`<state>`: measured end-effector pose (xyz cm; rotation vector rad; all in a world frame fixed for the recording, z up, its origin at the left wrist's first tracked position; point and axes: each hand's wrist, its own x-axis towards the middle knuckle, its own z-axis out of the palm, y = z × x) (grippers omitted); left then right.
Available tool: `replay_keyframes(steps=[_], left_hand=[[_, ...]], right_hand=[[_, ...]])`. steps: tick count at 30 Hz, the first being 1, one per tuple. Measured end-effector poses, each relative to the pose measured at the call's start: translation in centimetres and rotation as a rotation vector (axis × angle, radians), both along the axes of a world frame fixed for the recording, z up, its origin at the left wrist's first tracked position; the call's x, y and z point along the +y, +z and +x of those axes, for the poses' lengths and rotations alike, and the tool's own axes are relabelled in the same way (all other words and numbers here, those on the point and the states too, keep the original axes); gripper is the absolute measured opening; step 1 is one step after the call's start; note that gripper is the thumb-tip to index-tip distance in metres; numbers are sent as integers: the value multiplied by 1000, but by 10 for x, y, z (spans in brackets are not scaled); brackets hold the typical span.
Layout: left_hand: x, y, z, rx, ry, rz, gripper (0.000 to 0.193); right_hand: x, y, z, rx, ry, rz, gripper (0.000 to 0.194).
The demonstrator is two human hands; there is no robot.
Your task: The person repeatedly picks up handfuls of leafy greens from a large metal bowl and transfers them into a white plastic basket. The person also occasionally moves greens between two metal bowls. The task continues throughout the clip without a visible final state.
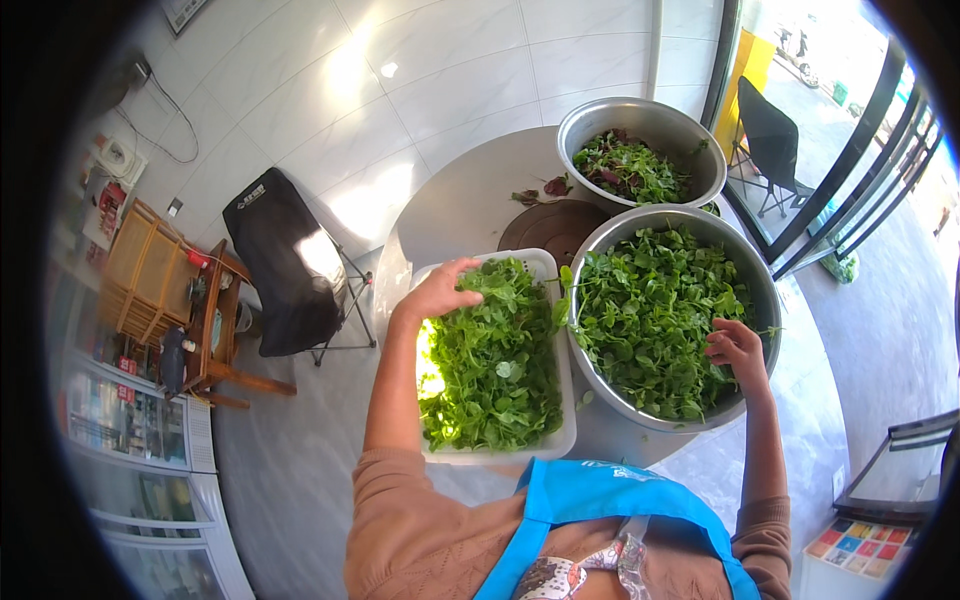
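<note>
My left hand (444, 289) is at the far left corner of a white plastic basket (568, 420), thumb and fingers spread around leafy greens (495, 367) without closing on them. The greens fill the basket, and sunlight falls on their left side. To the right stands a large metal basin (772, 315) heaped with loose green leaves and stems (652, 315). Over the right side of this heap is my right hand (736, 349), its fingers loosely bent and slightly apart. No stem shows plainly in it. A few sprigs hang over the basin's left rim.
Behind stands a second metal basin (716, 176) with green and reddish leaves. A dark round plate (551, 225) and reddish leaf scraps (556, 186) lie on the round table (450, 195). A black folding chair (281, 262) is at left, a glass door (832, 165) at right.
</note>
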<state>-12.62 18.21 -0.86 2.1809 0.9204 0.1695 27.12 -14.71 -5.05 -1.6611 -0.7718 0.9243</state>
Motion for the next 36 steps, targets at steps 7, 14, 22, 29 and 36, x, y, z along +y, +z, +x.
replay_keyframes(steps=[7, 14, 22, 29, 36], left_hand=[[-29, 25, 34, -140, -2, 175, 46], [-89, -44, 142, -153, -31, 450, 36], [-125, -47, 120, -137, 20, 645, 13], [-96, -43, 41, -208, 86, 756, 10], [-123, -51, -26, 43, 50, 561, 24]], right_hand=[[23, -1, -6, 15, 77, 20, 32], [39, 3, -21, -4, 151, 21, 31], [18, -1, 0, 20, 79, 1, 30], [4, -2, 14, -51, 18, 35, 28], [14, 2, 14, -99, 57, 30, 26]])
